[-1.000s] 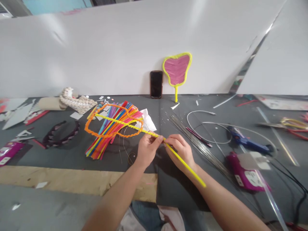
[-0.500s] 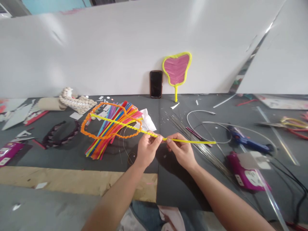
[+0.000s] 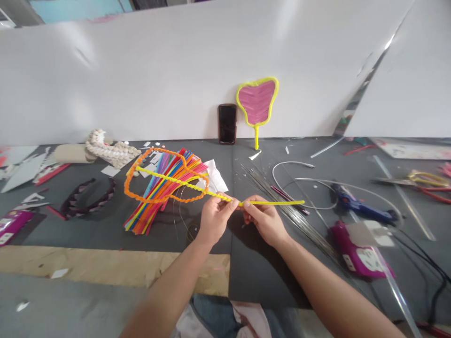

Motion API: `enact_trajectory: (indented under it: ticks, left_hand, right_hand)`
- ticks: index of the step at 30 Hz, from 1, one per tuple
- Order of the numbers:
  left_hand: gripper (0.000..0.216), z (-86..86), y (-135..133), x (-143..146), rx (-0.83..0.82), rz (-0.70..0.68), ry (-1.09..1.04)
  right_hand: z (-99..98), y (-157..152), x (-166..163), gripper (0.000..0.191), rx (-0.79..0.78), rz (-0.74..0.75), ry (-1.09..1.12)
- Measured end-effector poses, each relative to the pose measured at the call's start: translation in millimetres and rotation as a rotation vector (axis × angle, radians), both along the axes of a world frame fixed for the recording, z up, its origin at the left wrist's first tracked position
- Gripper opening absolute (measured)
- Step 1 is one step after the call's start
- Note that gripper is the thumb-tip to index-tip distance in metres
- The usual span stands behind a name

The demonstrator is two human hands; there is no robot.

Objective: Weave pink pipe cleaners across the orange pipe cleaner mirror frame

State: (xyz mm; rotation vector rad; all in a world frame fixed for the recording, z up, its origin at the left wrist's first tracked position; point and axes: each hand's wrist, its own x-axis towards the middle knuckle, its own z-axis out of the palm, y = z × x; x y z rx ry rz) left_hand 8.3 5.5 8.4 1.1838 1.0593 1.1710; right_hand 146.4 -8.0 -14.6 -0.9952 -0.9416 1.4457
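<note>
My left hand (image 3: 214,219) pinches a yellow pipe cleaner (image 3: 176,180) where its twisted part ends. My right hand (image 3: 264,219) pinches the same pipe cleaner just to the right; its free straight end (image 3: 278,203) points right. The twisted yellow length runs up-left across an orange pipe-cleaner loop (image 3: 141,192), which hangs over a fan of coloured pipe cleaners (image 3: 158,197) on the dark grey mat (image 3: 105,225).
A bundle of thin wires (image 3: 282,206) lies right of my hands, with a blue glue gun (image 3: 359,209) and a magenta tool (image 3: 355,256) beyond. A pink heart-shaped piece with yellow rim (image 3: 257,101) and a phone (image 3: 227,123) lean on the white wall. A dark headband (image 3: 88,197) lies left.
The free yellow end swung from pointing down-right toward me to pointing right, nearly level. Both hands kept their pinch and barely moved.
</note>
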Motion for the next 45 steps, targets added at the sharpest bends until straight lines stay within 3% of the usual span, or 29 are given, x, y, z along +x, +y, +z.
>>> enact_trajectory:
  ticks: [12, 20, 22, 24, 27, 29, 31, 45]
  left_hand:
    - [0.010, 0.7, 2, -5, 0.063, 0.015, 0.186]
    - [0.010, -0.7, 0, -4, 0.086, -0.019, 0.196]
    - [0.012, -2.0, 1, -5, 0.077, 0.011, 0.165]
    - [0.015, -3.2, 3, -6, 0.072, 0.063, 0.128]
    - [0.017, -4.3, 6, -7, 0.067, 0.143, 0.070]
    - [0.019, -4.7, 7, -7, 0.058, 0.170, 0.036]
    - [0.021, -4.4, 6, -6, 0.045, 0.161, 0.009]
    - [0.015, -4.9, 2, 2, 0.038, 0.060, -0.060]
  right_hand:
    - [2.1, 0, 3, 0.019, -0.268, 0.159, 0.338]
    - [0.8, 0, 2, 0.024, -0.235, 0.178, 0.347]
    - [0.7, -1, 2, 0.029, -0.182, 0.172, 0.225]
    - [2.1, -3, 2, 0.031, -0.049, 0.119, -0.048]
    - [5.9, -7, 5, 0.022, 0.316, -0.050, -0.513]
    - [7.5, -9, 7, 0.010, 0.537, -0.166, -0.661]
    - [7.1, -8, 8, 0.014, 0.646, -0.234, -0.720]
    - [3.2, -7, 2, 0.009, 0.623, -0.250, -0.720]
